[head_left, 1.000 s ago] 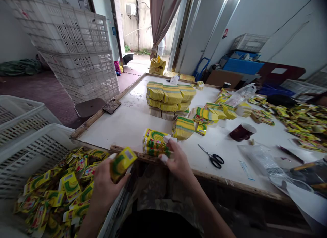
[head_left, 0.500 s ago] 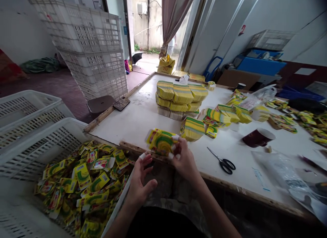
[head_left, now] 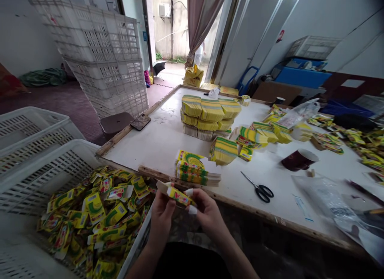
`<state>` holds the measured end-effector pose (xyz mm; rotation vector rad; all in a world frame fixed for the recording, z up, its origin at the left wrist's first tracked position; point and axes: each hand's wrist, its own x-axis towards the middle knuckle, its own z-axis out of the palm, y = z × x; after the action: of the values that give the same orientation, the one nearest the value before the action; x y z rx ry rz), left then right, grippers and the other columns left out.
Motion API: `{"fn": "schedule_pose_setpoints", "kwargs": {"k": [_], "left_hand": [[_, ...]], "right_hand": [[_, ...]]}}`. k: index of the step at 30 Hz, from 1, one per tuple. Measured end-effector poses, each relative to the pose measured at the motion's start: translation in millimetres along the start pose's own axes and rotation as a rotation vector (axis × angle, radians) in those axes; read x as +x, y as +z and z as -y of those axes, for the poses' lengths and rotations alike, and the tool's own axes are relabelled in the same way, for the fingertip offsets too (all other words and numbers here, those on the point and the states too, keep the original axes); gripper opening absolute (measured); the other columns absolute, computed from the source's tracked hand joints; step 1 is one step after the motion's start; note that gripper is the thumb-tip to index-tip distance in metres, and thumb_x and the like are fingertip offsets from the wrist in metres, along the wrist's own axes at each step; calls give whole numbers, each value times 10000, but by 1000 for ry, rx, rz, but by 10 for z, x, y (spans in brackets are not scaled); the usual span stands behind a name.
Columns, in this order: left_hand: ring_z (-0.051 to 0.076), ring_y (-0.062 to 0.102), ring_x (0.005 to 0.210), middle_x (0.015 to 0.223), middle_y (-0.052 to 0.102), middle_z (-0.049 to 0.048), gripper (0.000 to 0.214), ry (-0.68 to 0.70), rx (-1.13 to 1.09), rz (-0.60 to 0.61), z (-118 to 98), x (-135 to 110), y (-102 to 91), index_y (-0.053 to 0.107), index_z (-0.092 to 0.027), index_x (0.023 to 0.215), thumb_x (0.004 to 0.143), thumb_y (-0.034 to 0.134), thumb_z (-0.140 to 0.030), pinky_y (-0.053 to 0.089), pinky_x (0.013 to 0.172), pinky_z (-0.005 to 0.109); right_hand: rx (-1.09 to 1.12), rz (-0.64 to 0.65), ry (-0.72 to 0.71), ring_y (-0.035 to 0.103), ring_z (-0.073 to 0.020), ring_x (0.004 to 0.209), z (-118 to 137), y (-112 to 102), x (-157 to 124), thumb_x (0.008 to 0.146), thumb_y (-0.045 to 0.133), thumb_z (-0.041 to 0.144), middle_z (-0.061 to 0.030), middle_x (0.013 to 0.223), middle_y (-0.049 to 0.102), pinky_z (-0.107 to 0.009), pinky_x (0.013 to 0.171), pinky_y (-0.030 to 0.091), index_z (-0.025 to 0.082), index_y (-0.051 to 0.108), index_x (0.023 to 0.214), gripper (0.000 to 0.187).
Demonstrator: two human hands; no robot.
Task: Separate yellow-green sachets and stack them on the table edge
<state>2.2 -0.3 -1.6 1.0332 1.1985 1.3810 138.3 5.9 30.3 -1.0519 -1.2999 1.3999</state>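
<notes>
Between my two hands is a small yellow and green printed carton [head_left: 180, 196], with a pale end flap sticking out at its left. My left hand [head_left: 162, 209] grips the flap end, thumb on the near side. At the other end, my right hand [head_left: 205, 210] pinches the carton with white-covered fingertips. Just beyond, a stack of flat cartons [head_left: 196, 169] lies at the table's near edge. Left of my hands, a white plastic crate [head_left: 75, 151] holds a heap of yellow cartons [head_left: 103, 219].
On the table [head_left: 135, 151] stand bundled carton stacks [head_left: 210, 113] and another bundle [head_left: 223, 150]. Scissors [head_left: 259, 189], a dark mug [head_left: 297, 160] and a plastic bag [head_left: 336, 207] lie to the right. A phone [head_left: 140, 122] rests near the left edge. Tall stacked crates [head_left: 105, 59] stand behind.
My right hand has drawn a carton from the stack toward me. My left hand, earlier open and empty, now holds its other end. The carton has changed from flat to box-shaped.
</notes>
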Motion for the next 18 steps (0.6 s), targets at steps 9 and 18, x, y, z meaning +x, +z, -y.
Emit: {"fn": "schedule_pose_setpoints", "kwargs": {"k": [9, 18], "left_hand": [[358, 440, 1299, 1387, 508, 178, 927, 120, 117, 316, -397, 221, -413, 438, -174, 1353, 600, 750, -614, 351, 1076, 495], [249, 644, 965, 1099, 657, 71, 623, 162, 606, 523, -333, -10, -37, 364, -226, 1279, 720, 639, -201, 526, 836, 382]], "right_hand": [[-799, -50, -454, 612, -216, 819, 170, -458, -46, 866, 491, 129, -40, 820, 699, -438, 883, 474, 297, 732, 922, 300], [-405, -345, -318, 341, -324, 1360, 13, -201, -172, 851, 595, 349, -130, 1457, 384, -544, 1084, 327, 263, 276, 1448, 683]]}}
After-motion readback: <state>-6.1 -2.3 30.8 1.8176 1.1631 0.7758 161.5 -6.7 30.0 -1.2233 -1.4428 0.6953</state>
